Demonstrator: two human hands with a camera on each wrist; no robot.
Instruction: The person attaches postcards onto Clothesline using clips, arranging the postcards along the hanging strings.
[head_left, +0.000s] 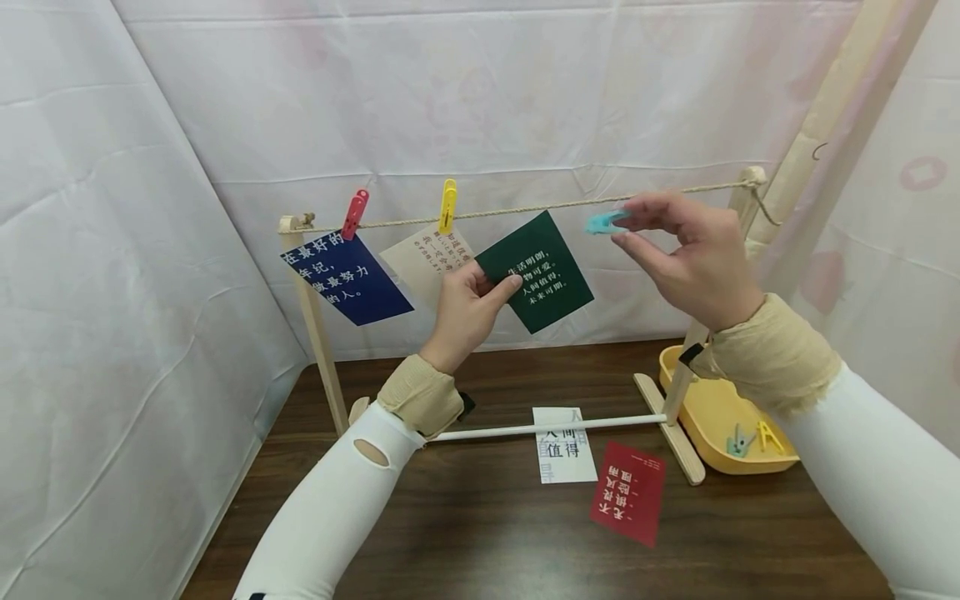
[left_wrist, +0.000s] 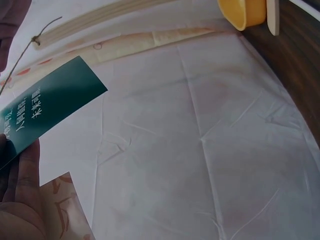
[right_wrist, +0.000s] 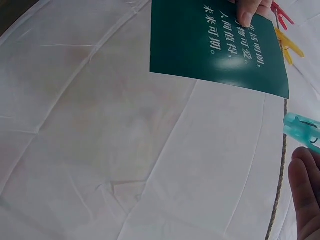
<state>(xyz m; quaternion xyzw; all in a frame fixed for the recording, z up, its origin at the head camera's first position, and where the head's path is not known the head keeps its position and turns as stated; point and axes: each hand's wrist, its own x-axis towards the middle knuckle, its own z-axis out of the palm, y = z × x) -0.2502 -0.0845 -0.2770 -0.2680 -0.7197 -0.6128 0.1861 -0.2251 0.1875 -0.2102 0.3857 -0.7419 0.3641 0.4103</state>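
Note:
My left hand (head_left: pixel 467 312) pinches a dark green card (head_left: pixel 546 279) with white writing by its left corner, thumb in front. The card is tilted, its top corner near the twine line (head_left: pixel 540 206). To its right, my right hand (head_left: pixel 693 250) pinches a light blue clothespin (head_left: pixel 606 222) close to the line. In the right wrist view the clothespin (right_wrist: pixel 302 131) is beside the twine, apart from the green card (right_wrist: pixel 215 50). A red clothespin (head_left: pixel 355 215) holds a navy card (head_left: pixel 352 283) on the line, and a yellow clothespin (head_left: pixel 447 207) holds a beige card (head_left: pixel 415 260), partly behind my left hand.
The line runs between wooden posts (head_left: pixel 318 333), with a white rod (head_left: pixel 487 432) low across the stand. A white card (head_left: pixel 564 458) and a red card (head_left: pixel 632 496) lie on the brown table (head_left: pixel 465 533). At right, a yellow tray (head_left: pixel 712 454) contains several clothespins (head_left: pixel 740 442).

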